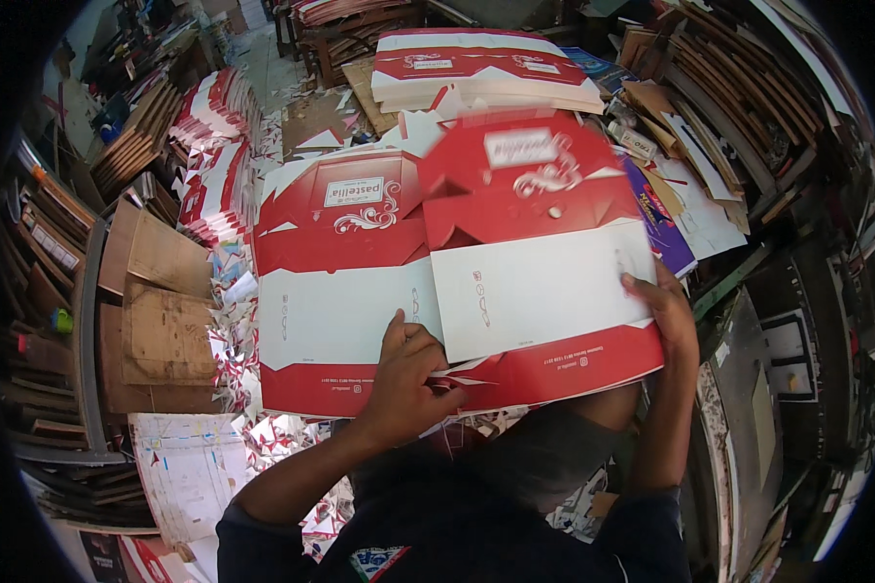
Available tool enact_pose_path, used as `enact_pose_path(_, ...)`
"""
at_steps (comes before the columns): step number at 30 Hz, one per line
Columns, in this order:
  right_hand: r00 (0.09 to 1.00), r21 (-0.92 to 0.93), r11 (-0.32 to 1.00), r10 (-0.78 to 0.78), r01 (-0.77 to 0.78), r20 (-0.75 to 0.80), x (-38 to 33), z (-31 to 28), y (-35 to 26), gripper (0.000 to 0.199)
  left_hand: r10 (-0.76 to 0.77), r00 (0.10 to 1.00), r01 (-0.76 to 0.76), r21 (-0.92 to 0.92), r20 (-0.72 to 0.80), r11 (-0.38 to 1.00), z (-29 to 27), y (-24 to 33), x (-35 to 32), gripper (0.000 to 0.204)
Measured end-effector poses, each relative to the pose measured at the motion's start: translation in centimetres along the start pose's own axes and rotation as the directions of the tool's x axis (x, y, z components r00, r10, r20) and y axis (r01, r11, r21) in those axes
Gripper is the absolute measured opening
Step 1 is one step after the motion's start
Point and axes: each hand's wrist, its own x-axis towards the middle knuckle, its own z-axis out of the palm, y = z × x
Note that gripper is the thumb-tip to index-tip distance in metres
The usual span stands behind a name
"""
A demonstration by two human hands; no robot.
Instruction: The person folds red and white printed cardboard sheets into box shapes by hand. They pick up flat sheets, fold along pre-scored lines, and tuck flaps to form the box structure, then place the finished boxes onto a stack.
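Two side-by-side layers of red and white printed cardboard box blanks lie in front of me. My right hand [666,311] grips the right edge of the upper blank [544,291], thumb on its white face and fingers at the edge. That blank is tilted and overlaps the left one, its far end blurred. My left hand [408,379] rests over the near part of the left box blank [345,301]. Its fingers are curled around thin paper scraps [469,377] by the red border; the fingertips are partly hidden.
A stack of similar blanks [486,73] stands at the far side, with more piles [214,185] at the far left. Paper offcuts [238,340] litter the floor. Brown boards [165,330] lie left; a purple printed sheet [661,219] and wooden shelving [749,78] are right.
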Motion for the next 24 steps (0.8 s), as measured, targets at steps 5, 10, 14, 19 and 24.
enact_pose_path(5,0.997,-0.071,0.995,0.073,-0.071,0.025,1.4,-0.6,2.6,0.058,0.052,0.991,-0.059,-0.056,-0.120,0.997,0.2,0.2,-0.1,0.039)
enact_pose_path(10,0.995,-0.023,0.997,0.079,-0.078,0.060,1.7,-0.4,2.5,0.059,-0.093,0.989,0.056,-0.302,-0.111,0.952,-0.3,-0.2,0.6,0.038)
enact_pose_path(14,0.991,0.127,0.983,0.132,-0.131,0.004,2.7,-2.2,2.2,0.062,-0.274,0.955,0.182,-0.508,-0.113,0.842,-0.7,0.3,0.0,0.026)
enact_pose_path(19,0.999,0.234,0.972,0.033,-0.026,-0.027,2.8,-1.6,2.7,0.063,-0.500,0.865,0.424,-0.582,0.033,0.694,-2.3,1.8,0.1,0.024)
enact_pose_path(24,1.000,0.239,0.971,0.014,-0.012,-0.006,2.2,-1.5,3.3,0.064,-0.441,0.897,0.362,-0.548,-0.014,0.754,-1.9,2.2,0.3,0.033)
